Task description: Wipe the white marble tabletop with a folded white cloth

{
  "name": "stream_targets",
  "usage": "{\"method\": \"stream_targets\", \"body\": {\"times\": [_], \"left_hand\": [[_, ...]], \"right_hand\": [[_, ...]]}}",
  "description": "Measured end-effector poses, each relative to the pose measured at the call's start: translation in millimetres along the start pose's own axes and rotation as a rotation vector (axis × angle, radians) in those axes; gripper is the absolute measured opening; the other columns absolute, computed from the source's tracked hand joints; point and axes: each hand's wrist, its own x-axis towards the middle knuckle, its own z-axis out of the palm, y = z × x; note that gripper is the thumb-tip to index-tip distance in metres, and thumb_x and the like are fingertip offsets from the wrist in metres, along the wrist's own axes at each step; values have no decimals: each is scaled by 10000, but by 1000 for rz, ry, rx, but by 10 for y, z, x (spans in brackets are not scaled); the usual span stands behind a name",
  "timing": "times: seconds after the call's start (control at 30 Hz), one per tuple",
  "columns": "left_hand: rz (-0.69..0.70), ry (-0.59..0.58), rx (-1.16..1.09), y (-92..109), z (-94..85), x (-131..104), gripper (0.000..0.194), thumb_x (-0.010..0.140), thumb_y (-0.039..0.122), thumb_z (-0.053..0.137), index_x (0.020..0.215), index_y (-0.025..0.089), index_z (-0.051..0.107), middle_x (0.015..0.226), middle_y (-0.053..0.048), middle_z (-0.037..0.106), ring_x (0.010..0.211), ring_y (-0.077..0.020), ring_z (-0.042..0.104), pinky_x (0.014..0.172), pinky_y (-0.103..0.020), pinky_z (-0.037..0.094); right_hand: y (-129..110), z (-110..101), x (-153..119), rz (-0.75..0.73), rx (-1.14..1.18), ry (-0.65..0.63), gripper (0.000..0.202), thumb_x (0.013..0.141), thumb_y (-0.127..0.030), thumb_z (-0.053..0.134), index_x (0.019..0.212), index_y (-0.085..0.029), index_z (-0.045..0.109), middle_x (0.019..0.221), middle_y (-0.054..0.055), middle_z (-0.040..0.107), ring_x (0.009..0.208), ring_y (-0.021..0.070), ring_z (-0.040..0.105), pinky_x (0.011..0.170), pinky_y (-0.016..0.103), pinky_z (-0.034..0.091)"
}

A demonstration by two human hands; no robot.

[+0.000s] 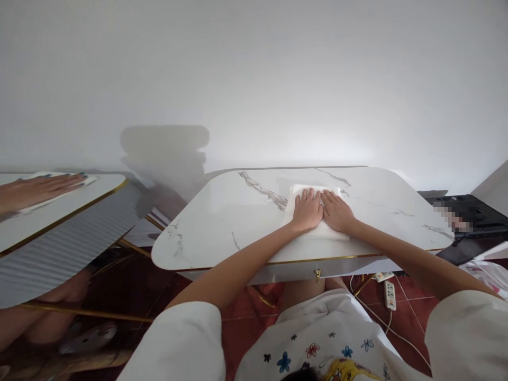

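A folded white cloth [322,230] lies flat on a white marble-patterned table [222,211] with a gold edge. My left hand [308,210] rests palm down on the left part of the cloth, its fingers spread a little. Beside it, my right hand [337,211] lies flat on the cloth's right part, fingertips pointing up and left. The two hands touch or nearly touch near the thumbs. Neither hand grips the cloth, and my palms hide much of its middle.
At the left, another person's hand [51,186] lies on a white cloth on a second table [99,186]. A wall stands behind both tables. Below on the red floor are power strips [390,295] with cords. A black object [486,211] is at the right.
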Motion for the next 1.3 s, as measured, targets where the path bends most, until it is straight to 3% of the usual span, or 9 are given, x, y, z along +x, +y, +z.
{"method": "stream_targets", "body": {"times": [0.4, 1.0, 1.3], "left_hand": [[2, 60, -29, -245, 122, 562, 512, 935, 254, 279, 1425, 169, 399, 1520, -109, 368, 1412, -286, 281, 1121, -477, 273], [35, 45, 11, -624, 272, 1407, 522, 941, 245, 248, 1445, 215, 383, 1531, -60, 357, 1413, -247, 279, 1129, -442, 261], [39, 48, 33, -594, 389, 1743, 531, 935, 250, 261, 1450, 200, 380, 1533, -70, 356, 1413, -255, 283, 1129, -448, 264]], "right_hand": [[177, 131, 579, 36, 2, -28, 553, 942, -209, 283, 1452, -10, 361, 1517, 159, 371, 1404, 268, 326, 1133, 402, 280], [381, 366, 1370, 100, 60, 9, 558, 943, -217, 276, 1443, 15, 364, 1512, 186, 368, 1402, 287, 316, 1126, 406, 247], [668, 411, 1557, 71, 48, -8, 550, 950, -208, 273, 1452, 2, 347, 1523, 169, 357, 1409, 270, 304, 1132, 388, 236]]}}
